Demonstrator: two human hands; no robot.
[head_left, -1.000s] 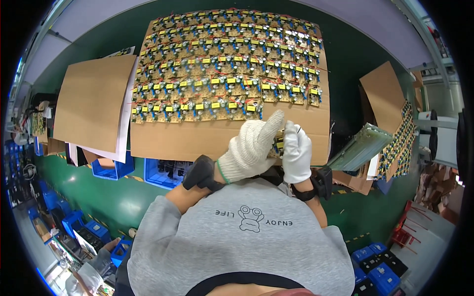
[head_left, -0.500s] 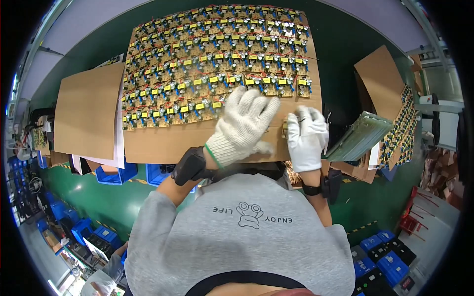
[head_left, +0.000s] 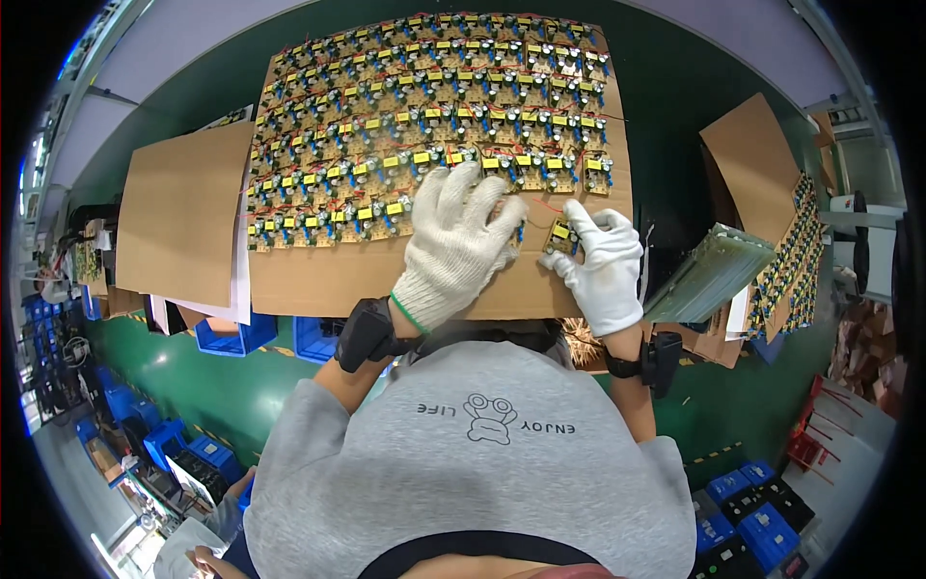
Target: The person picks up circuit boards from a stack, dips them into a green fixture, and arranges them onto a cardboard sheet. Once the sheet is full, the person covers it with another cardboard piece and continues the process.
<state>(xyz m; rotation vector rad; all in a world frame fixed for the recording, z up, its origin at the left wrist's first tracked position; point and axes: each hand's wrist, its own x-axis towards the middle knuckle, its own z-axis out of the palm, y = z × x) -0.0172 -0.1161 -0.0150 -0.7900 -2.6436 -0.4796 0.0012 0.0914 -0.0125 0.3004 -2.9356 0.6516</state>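
Rows of small tan circuit boards [head_left: 424,125] with yellow labels, blue parts and red wires lie on a cardboard sheet [head_left: 318,288]. My left hand [head_left: 453,236], in a knit glove with a green cuff, rests over the right end of the nearest row, fingers stretched and apart. It hides the boards underneath; a bit of one with a blue part shows by its index finger. My right hand [head_left: 606,265], in a smooth white glove, pinches a single circuit board [head_left: 561,236] between thumb and forefinger, just above the cardboard.
A flat cardboard piece [head_left: 183,217] lies at the left. On the right stand a tilted stack of greenish translucent sheets [head_left: 709,275], a leaning cardboard panel [head_left: 757,159] and more circuit boards [head_left: 796,251]. Blue bins [head_left: 236,336] sit below the table's front edge. Another person's hand [head_left: 217,565] shows at lower left.
My left hand has shifted slightly left, its thumb drawn in toward the fingers. My right hand has turned and its fingers have spread around the board, which now shows more clearly.
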